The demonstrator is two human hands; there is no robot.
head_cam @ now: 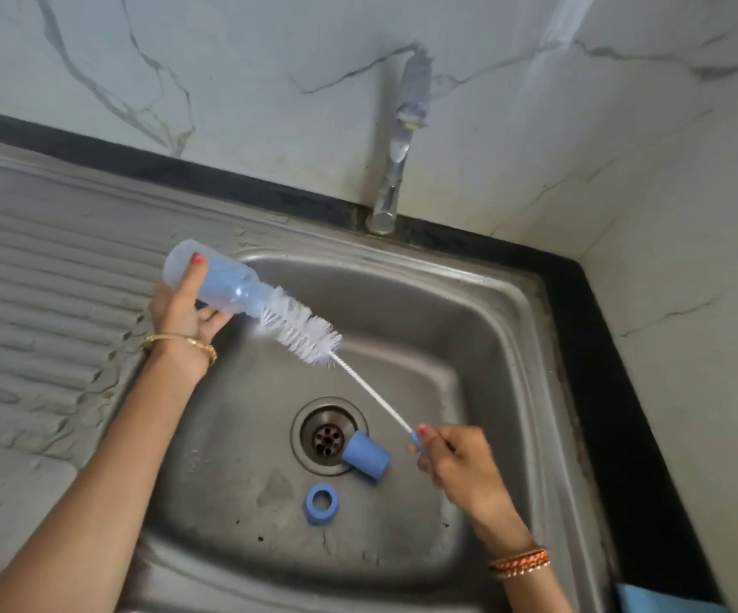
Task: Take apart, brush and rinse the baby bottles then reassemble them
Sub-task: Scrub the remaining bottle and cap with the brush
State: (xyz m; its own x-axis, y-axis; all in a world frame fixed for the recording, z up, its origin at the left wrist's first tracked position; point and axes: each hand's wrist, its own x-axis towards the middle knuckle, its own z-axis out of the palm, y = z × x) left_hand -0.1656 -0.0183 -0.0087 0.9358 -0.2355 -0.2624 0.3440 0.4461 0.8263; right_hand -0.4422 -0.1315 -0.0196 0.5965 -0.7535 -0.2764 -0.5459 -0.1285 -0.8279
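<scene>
My left hand grips a clear baby bottle tilted over the left rim of the steel sink, its mouth pointing down to the right. A white bottle brush has its tip inside the bottle's mouth, with most of the bristles outside. My right hand pinches the brush's blue handle end above the basin. On the sink floor lie a blue cap, partly over the drain, and a blue screw ring.
A chrome tap stands behind the basin; no water is running. The ribbed draining board stretches to the left. Marble walls close in at the back and right, with a black counter edge along the right. Something blue shows at the bottom right.
</scene>
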